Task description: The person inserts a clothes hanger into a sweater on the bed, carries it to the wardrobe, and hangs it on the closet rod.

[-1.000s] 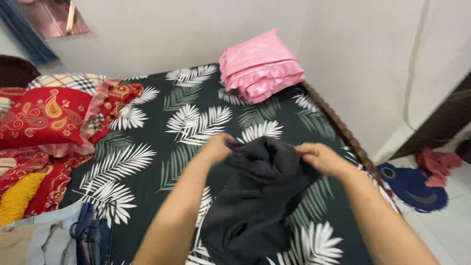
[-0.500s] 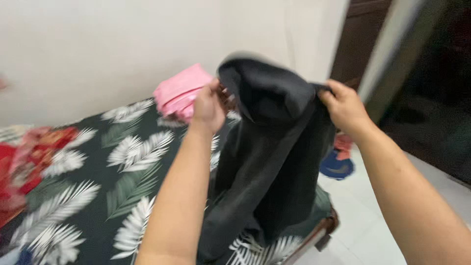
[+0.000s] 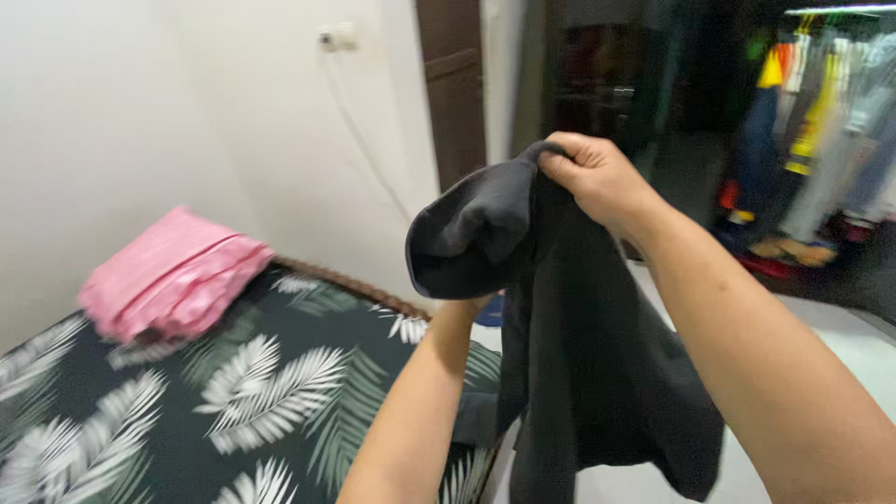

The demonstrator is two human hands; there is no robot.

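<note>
Your right hand (image 3: 597,182) clenches the top edge of the dark grey garment (image 3: 579,355) while your left hand (image 3: 467,303), fingers hidden inside the fabric so their grip is unclear, props it beside the bed (image 3: 187,411), where loose hanging cloth could slip free.

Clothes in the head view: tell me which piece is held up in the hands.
The dark grey garment, gripped at its top by the right hand. The folded pink clothes lie untouched on the leaf-print bed.

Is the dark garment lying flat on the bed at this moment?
No. The right hand holds the dark garment up in the air, and it hangs beside the bed.
</note>
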